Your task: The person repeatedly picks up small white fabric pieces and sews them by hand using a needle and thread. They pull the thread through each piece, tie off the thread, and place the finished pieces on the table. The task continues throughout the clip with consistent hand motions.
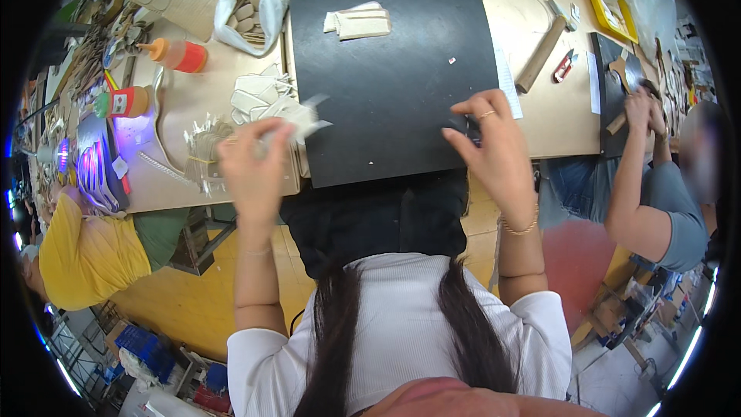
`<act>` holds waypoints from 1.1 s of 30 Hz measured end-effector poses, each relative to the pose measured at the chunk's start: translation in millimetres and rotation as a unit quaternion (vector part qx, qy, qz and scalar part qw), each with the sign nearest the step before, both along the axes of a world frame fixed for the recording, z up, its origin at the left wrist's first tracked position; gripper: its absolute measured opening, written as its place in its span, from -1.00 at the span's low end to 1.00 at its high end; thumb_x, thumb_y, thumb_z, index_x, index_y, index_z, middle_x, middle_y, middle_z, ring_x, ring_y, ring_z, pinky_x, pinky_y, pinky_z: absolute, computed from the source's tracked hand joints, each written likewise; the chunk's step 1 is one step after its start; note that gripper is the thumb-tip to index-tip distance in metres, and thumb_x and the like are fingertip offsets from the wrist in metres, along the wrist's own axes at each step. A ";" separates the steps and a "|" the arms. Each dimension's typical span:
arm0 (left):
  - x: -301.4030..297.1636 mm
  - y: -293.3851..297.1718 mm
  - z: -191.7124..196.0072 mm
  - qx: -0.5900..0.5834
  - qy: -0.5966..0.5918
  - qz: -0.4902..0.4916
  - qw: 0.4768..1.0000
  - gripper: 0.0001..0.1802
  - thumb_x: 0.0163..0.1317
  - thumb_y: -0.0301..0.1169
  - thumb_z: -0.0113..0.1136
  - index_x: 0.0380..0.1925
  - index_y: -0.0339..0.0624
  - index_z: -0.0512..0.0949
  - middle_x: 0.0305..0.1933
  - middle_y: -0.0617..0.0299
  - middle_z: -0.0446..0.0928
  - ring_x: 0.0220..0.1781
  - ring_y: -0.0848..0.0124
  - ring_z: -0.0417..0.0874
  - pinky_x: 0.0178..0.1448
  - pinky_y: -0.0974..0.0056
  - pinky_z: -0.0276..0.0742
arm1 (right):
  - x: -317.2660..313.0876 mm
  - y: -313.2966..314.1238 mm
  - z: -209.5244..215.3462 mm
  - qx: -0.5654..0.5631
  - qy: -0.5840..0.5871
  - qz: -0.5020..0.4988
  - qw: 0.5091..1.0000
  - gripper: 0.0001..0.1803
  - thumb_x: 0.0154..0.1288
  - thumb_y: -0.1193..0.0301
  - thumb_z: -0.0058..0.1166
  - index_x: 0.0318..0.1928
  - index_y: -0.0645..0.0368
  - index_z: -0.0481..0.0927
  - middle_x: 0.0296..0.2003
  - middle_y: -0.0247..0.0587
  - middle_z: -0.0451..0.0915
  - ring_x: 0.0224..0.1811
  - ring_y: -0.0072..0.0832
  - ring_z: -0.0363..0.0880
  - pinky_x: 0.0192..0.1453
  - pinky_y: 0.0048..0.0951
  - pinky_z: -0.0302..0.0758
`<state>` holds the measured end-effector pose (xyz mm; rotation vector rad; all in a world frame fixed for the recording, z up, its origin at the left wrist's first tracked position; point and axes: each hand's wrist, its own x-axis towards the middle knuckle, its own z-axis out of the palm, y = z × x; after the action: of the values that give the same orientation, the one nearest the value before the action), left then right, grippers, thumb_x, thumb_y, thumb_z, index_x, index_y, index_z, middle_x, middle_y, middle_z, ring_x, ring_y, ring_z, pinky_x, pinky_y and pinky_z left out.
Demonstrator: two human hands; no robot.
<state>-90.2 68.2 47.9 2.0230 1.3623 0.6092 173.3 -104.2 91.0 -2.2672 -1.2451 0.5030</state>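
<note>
Left hand (251, 166): thumb and forefinger close together at a blurred white piece (305, 118) over the left edge of the black mat (386, 108); whether the grip holds it cannot be told. Right hand (495, 150): thumb and forefinger parted above the mat; any hold by the curled fingers is unclear. Pale pieces (258, 96) lie heaped on the desk (567, 123) beside the mat, within left-hand reach. Stacked strips (364, 23) sit near its far edge, apparently outside the hands' working area.
</note>
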 end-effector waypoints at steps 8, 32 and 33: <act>8.1 42.4 -15.5 0.221 0.149 -0.067 0.962 -0.56 0.26 -0.16 0.47 0.12 0.04 0.73 0.28 0.16 0.53 0.24 0.08 0.50 0.37 -0.01 0.34 | 54.5 -72.3 3.9 -0.049 -0.021 0.028 0.998 -0.90 0.30 0.46 0.31 -0.18 0.16 0.73 -0.24 -0.21 0.61 -0.30 -0.19 0.67 -0.18 -0.25 0.59; 157.9 82.7 -51.9 0.272 0.076 -0.276 0.919 -0.72 0.20 -0.31 0.47 -0.13 -0.18 0.72 -0.05 0.14 0.62 0.03 0.12 0.62 0.10 0.06 0.49 | -4.8 -56.1 -63.0 0.016 0.003 -0.061 0.998 -0.73 0.27 0.31 0.43 -0.27 0.18 0.60 -0.33 -0.22 0.57 -0.32 -0.19 0.63 -0.24 -0.23 0.55; 159.4 84.4 -50.9 0.255 0.065 -0.274 0.925 -0.71 0.19 -0.32 0.48 -0.12 -0.18 0.72 -0.05 0.13 0.62 0.03 0.11 0.62 0.10 0.05 0.49 | -0.6 -56.4 -63.0 0.006 0.027 -0.060 0.998 -0.74 0.29 0.32 0.41 -0.27 0.18 0.59 -0.33 -0.22 0.57 -0.29 -0.15 0.63 -0.22 -0.19 0.55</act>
<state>69.2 152.6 -2.9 2.7546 0.6678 0.6139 172.8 -160.6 28.0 -2.2862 -1.0750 0.5079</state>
